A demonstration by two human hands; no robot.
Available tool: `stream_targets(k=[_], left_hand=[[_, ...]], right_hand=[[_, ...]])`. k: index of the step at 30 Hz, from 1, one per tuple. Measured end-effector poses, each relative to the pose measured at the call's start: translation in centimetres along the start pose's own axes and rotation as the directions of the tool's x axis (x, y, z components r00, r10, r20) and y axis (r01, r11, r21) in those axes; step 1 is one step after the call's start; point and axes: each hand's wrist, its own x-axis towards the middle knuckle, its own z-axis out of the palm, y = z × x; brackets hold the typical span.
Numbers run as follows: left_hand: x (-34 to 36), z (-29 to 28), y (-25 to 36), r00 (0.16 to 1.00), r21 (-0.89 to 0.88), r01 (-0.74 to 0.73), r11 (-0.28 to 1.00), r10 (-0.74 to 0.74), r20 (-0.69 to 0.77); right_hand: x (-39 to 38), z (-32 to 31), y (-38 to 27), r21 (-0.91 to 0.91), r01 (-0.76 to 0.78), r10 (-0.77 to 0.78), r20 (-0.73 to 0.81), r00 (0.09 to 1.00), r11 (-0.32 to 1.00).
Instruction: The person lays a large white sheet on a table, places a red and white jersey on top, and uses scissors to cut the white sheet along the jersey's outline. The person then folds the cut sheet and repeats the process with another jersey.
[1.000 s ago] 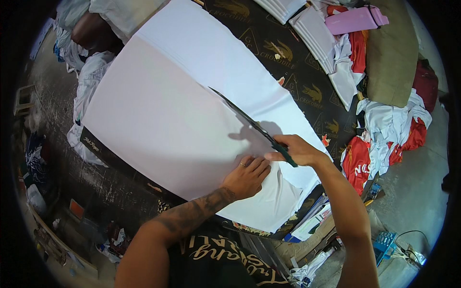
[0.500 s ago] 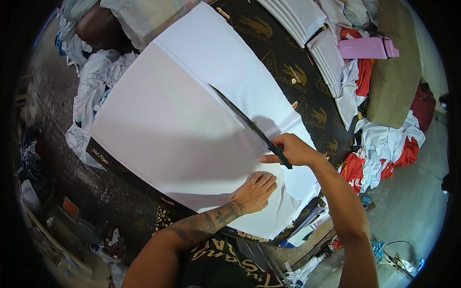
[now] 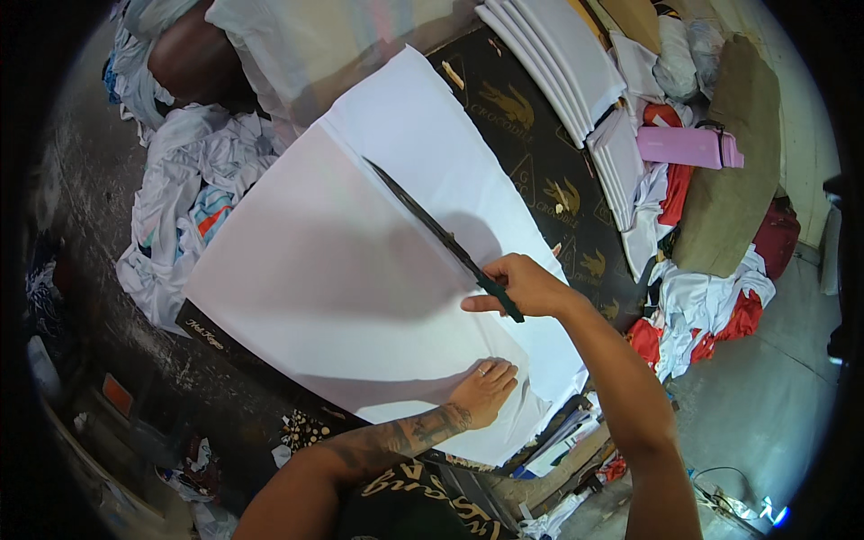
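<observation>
A large sheet of white fabric (image 3: 279,261) is spread over a dark board, with a fold or layer edge running across its far right part. My right hand (image 3: 522,286) is closed around the dark green handle of long dark scissors (image 3: 423,216), seen nearly edge-on with the blades together. They point toward the far left over the fabric and cast a shadow on it; whether they touch it I cannot tell. My left hand (image 3: 486,393) lies palm down on the near part of the fabric, fingers stretched out, a ring on one finger. Small wrinkles show beside it.
Folded white fabric stacks (image 3: 549,63) lie on the dark board (image 3: 504,135) at the far right. Beyond are a pink case (image 3: 688,147), an olive roll (image 3: 729,171) and red-and-white cloth (image 3: 711,310). Crumpled white cloth (image 3: 162,216) is heaped at the left.
The whole view has shifted slightly. My right hand and the scissors have moved toward the far left over the fabric. My left hand stays in about the same place on it.
</observation>
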Motion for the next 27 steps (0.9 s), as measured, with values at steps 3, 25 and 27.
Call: stream_targets(k=[3, 25, 27], left_hand=[[-0.1, 0.7, 0.1, 1.000, -0.035, 0.010, 0.999, -0.011, -0.028], [2.3, -22.5, -15.0, 0.733, 0.410, 0.613, 0.676, -0.293, -0.613], [7.4, -18.5, -15.6, 0.823, 0.552, 0.566, 0.612, -0.391, -0.412]], right_hand=[[0.9, -0.7, -1.5, 0.081, 0.076, -0.073, -0.035, 0.997, 0.994], [-17.3, 21.8, 12.7, 0.712, 0.201, 0.373, -0.562, 0.738, 0.673], [-21.5, 31.7, 15.9, 0.840, 0.136, 0.584, -0.472, 0.660, 0.525]])
